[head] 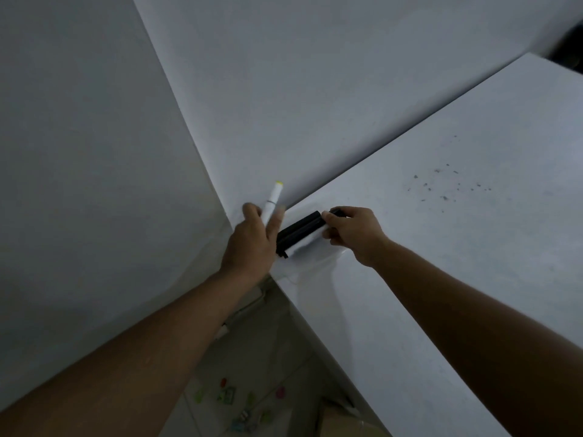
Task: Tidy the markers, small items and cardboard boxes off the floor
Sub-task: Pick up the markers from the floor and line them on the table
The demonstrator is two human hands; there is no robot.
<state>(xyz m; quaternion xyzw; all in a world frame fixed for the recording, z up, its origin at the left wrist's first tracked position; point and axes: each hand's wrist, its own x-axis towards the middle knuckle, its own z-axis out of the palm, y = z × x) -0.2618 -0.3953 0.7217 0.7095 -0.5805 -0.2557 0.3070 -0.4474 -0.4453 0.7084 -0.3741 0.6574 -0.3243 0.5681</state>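
At bench corner, against wall. Left hand: fingers grip a white marker, yellow tip up, raised over the bench corner. Right hand: fingers pinch the end of a black bar lying on the bench. Floor below: small coloured items, cardboard box.

The small coloured items on the floor are too blurred to tell apart, the cardboard box is cut by the bottom edge, and the left hand hides the near ends of the white marker and black bar.
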